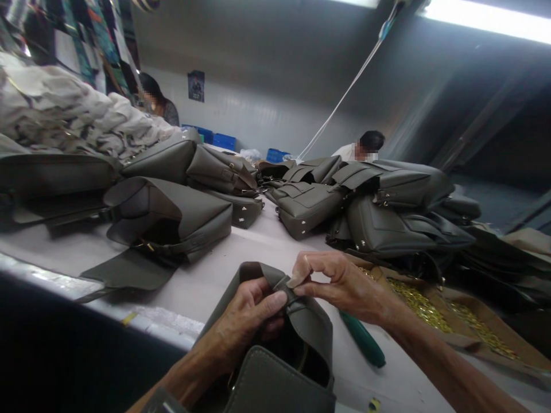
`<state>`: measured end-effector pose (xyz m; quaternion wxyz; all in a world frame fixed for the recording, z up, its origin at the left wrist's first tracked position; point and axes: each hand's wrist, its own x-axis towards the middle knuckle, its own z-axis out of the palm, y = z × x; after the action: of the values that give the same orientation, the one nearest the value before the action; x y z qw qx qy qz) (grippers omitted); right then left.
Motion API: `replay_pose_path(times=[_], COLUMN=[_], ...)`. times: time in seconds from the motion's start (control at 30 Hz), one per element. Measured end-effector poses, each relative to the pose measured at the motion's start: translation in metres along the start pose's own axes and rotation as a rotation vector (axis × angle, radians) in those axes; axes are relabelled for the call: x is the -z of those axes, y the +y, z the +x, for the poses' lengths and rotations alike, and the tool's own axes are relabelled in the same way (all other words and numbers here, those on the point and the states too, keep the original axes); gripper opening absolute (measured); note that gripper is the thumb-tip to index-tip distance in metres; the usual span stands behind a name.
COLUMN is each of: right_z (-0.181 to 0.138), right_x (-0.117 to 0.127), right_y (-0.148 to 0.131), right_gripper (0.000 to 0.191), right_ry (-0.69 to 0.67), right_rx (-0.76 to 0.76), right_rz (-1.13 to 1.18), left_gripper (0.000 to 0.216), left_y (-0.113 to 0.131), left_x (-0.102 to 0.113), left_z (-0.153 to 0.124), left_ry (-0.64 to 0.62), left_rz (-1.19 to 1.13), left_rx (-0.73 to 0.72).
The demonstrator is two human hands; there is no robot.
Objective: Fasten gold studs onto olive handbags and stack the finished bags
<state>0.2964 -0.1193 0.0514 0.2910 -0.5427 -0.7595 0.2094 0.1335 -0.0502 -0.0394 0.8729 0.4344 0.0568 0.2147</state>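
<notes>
A dark olive-grey handbag [279, 381] stands at the table's near edge, its mouth open toward me and its flap hanging down in front. My left hand [247, 312] is closed on the bag's upper side edge, thumb outside and fingers reaching inside. Thumb and fingertips of my right hand [318, 278] pinch a narrow strap tab at that same edge, right beside my left thumb. Whether a small metal part lies between the right fingertips is hidden. Just under my right forearm lies a tool with a green handle [364, 341].
Cardboard trays of small gold-coloured metal parts [422, 304] lie on the right. Several matching bags [310, 203] are piled across the table [253, 244], one open bag [193, 218] at left. Pale cloth-like material [86, 109] is heaped at far left. Two people sit beyond, near blue crates [224, 141].
</notes>
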Motion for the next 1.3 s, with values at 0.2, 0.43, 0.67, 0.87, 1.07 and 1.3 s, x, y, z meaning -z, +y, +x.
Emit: replay_pose_path(times=[0.2,0.43,0.67,0.87,1.07,1.3], right_z=[-0.003,-0.012,-0.023,-0.016,-0.017,-0.025], right_x=[-0.011,-0.032,-0.042,-0.047,-0.049,-0.031], right_y=[0.000,-0.012,-0.012,-0.009,-0.009,-0.013], right_gripper=[0.017,0.015,0.007,0.023,0.024,0.015], right_ry=[0.100,0.359,0.470,0.511,0.484,0.388], right_rx=[-0.140,-0.364,-0.202,-0.222,-0.325,-0.192], right_rz=[0.144,0.004,-0.055,-0.006,0.011,0.059], left_gripper=[0.038,0.031,0.038,0.039,0.037,0.040], left_y=[-0.001,-0.003,-0.005,-0.004,-0.005,-0.004], left_x=[-0.006,-0.019,-0.024,-0.024,-0.021,-0.018], left_z=[-0.003,-0.007,-0.011,-0.011,-0.011,-0.012], left_ry=[0.080,0.213,0.251,0.234,0.197,0.185], left_rz=[0.000,-0.009,0.031,0.017,0.046,0.062], left_rx=[0.006,0.005,-0.002,-0.024,-0.030,-0.015])
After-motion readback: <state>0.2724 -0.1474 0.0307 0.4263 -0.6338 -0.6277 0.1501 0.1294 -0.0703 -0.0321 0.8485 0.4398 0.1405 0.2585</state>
